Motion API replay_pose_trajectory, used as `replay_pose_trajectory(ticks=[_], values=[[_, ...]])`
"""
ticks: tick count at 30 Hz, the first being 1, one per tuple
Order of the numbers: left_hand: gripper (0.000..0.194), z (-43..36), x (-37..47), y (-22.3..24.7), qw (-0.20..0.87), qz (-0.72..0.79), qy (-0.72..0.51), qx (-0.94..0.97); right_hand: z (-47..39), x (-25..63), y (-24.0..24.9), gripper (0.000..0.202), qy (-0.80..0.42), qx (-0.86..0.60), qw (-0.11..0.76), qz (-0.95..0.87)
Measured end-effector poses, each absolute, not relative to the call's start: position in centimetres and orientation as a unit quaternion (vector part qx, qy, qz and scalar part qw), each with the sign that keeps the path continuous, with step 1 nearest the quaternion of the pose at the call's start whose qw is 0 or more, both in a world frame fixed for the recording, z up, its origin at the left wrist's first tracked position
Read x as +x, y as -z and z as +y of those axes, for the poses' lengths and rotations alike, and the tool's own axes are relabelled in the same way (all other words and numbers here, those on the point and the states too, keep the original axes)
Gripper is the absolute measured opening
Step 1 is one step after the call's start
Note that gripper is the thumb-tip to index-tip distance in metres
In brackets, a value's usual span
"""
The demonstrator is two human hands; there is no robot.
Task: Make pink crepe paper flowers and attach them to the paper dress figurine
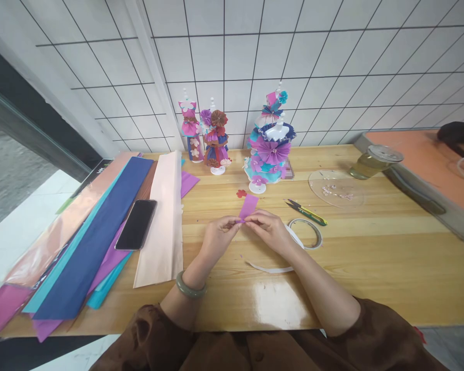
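A purple paper strip is pinched at its near end between both hands, its far end pointing toward the back of the table. My left hand closes thumb and fingers on the strip's left edge. From the other side, my right hand grips the same end, fingertips almost touching the left ones. Just beyond the strip lies a red paper flower. Right of my hands are a roll of tape, partly behind my wrist, and yellow-green thread snips. A loose white strip curls below my right hand.
Paper-dressed figures stand by the tiled wall, with a larger one to their right. Folded coloured papers and a phone cover the left. A plate of beads and a lidded cup sit at right.
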State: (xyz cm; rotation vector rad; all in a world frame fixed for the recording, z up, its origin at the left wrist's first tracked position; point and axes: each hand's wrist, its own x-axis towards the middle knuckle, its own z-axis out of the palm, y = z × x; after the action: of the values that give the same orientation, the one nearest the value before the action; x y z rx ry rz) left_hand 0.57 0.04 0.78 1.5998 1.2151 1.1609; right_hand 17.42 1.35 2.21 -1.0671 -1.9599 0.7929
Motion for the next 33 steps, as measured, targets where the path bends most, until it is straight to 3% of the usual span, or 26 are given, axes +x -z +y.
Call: replay_pose_trajectory(ticks=[11, 16, 23, 33], values=[[0.016, -0.18, 0.48, -1.38, 0.384, 0.501, -0.452, 0.63, 1.26, 17.18, -1.74, 0.029, -0.443, -0.462, 0.372, -0.672], [0.016, -0.12, 0.56, -1.3, 0.394, 0.504, -0.452, 0.622, 1.11, 17.15, -2.22, 0.024, -0.455, -0.464, 0.367, -0.665], [0.018, 0.33, 0.75, -0.51, 0.485, 0.476, -0.493, 0.544, 1.19, 17.16, -2.53, 0.022, -0.469, -0.462, 0.377, -0.652], [0.017, 0.15, 0.66, -0.57, 0.471, 0.468, -0.512, 0.545, 1.86, 17.11, -1.63, 0.025, -0.563, -0.427, 0.421, -0.57]])
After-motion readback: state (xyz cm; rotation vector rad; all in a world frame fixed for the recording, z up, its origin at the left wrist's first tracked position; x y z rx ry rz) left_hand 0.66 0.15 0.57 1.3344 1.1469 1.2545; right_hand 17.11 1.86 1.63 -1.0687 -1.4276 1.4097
